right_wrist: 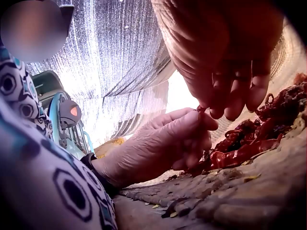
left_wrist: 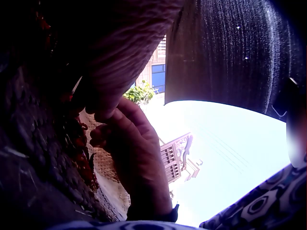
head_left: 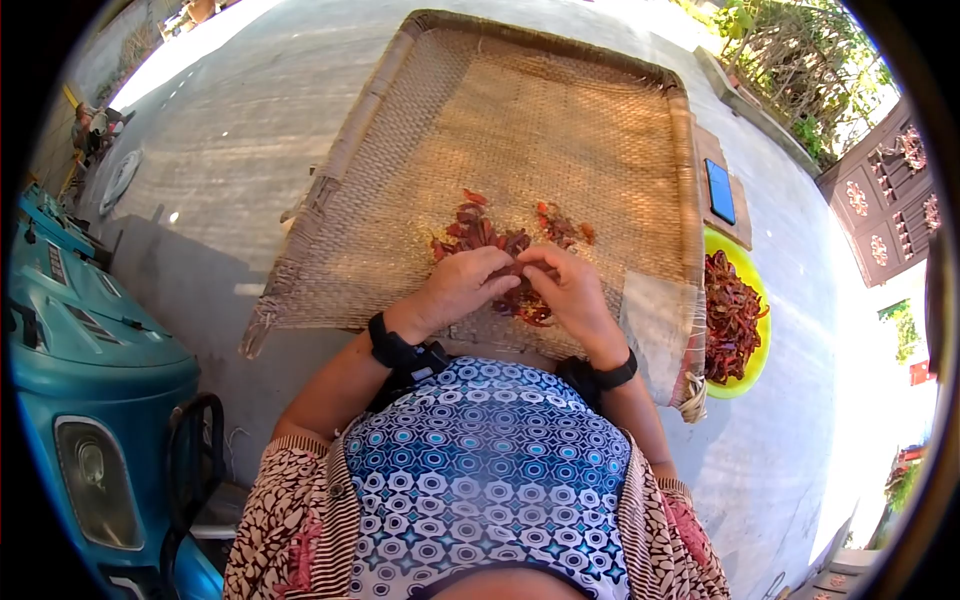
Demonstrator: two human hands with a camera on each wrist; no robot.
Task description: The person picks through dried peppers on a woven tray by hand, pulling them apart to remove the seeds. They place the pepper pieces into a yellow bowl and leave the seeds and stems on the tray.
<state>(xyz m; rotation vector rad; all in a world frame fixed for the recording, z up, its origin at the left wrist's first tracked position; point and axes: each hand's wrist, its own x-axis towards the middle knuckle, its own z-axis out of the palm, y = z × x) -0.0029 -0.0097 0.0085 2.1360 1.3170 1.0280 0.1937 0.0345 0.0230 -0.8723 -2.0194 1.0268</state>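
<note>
Both hands meet over the near part of a woven tray point(head_left: 560, 110). The left hand point(head_left: 468, 285) and the right hand point(head_left: 568, 290) pinch a small dried red chili between their fingertips; in the right wrist view a bit of the chili point(right_wrist: 201, 109) shows between the left hand point(right_wrist: 158, 146) and the right hand point(right_wrist: 220, 52). A pile of dried red chilies point(head_left: 470, 232) lies just beyond the fingers, with a smaller heap point(head_left: 562, 228) to its right. Loose yellow seeds are scattered around. The left wrist view is dark, showing the right hand point(left_wrist: 136, 153) at its fingertips.
A yellow-green basin point(head_left: 762, 345) full of dried chilies point(head_left: 732, 320) stands right of the tray. Above it a blue phone point(head_left: 719, 191) lies on a board point(head_left: 738, 228). A teal vehicle point(head_left: 90, 350) stands at the left. The tray has a raised rim along its far and side edges.
</note>
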